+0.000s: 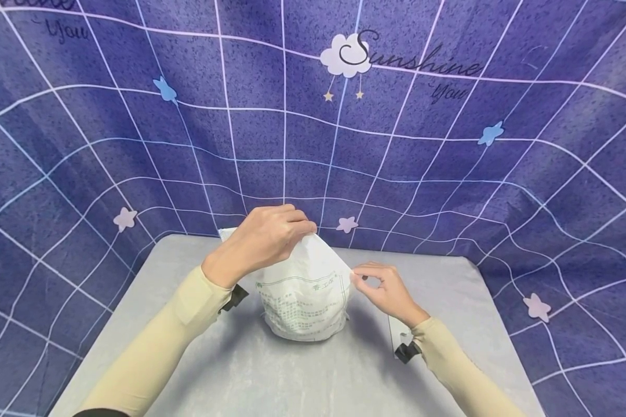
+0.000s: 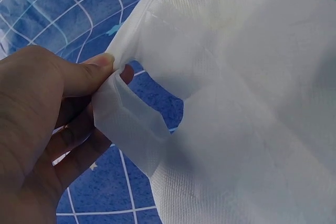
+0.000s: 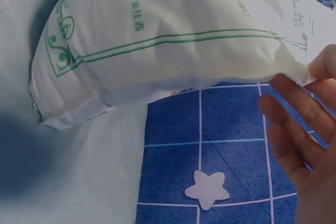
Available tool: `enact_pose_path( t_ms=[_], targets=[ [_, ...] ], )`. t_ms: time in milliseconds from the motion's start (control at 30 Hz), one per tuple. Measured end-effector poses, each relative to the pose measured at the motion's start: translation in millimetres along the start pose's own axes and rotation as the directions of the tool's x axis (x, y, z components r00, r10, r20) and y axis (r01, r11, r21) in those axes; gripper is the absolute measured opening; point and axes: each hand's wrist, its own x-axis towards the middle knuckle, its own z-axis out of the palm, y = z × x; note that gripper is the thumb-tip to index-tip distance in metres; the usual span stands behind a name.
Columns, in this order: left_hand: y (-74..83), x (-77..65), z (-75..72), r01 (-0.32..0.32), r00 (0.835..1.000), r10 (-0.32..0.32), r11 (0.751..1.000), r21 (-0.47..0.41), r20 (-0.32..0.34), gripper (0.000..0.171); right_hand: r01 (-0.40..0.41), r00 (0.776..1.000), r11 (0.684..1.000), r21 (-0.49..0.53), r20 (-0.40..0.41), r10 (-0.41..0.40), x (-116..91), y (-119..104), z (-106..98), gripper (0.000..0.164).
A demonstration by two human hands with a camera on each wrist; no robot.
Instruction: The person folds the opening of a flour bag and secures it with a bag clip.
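A white bag point(image 1: 302, 307) with green lettering and a rounded, full lower part stands upright on the table; its contents are hidden. My left hand point(image 1: 271, 234) pinches its top edge. In the left wrist view, thumb and fingers of the left hand point(image 2: 42, 103) grip the edge beside a cut-out hole, at the handle strip point(image 2: 128, 129). Lower down, on the bag's right side, my right hand point(image 1: 388, 289) pinches the edge between thumb and forefinger. The right wrist view has the right hand point(image 3: 310, 129) at the bag's edge, its other fingers spread loosely.
Under the bag lies a grey tabletop point(image 1: 292, 382). A blue-purple cloth point(image 1: 422, 156) with grid lines and stars hangs behind the table and at both sides. A flat, pale object point(image 1: 399, 330) lies partly hidden near the right wrist.
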Motion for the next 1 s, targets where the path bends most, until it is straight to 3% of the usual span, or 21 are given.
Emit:
enact_pose_path(
  t_ms=[400,733,1000],
  targets=[
    [-0.5,-0.7,2.5,-0.008,1.000,0.008,1.000,-0.019,-0.002,0.024,-0.065,0.995,0.998,0.019,0.078,0.064,-2.4,-7.7,-8.0,0.019],
    [-0.5,-1.5,1.7,-0.013,1.000,0.013,1.000,-0.012,-0.003,0.025,-0.119,0.990,0.991,0.062,0.082,0.114,-10.4,-3.2,-16.7,0.023],
    [-0.6,-0.7,-0.9,-0.011,1.000,0.011,1.000,-0.014,-0.003,0.024,-0.174,0.984,0.983,-0.058,0.022,0.175,-22.0,11.0,-28.9,0.019]
  ],
)
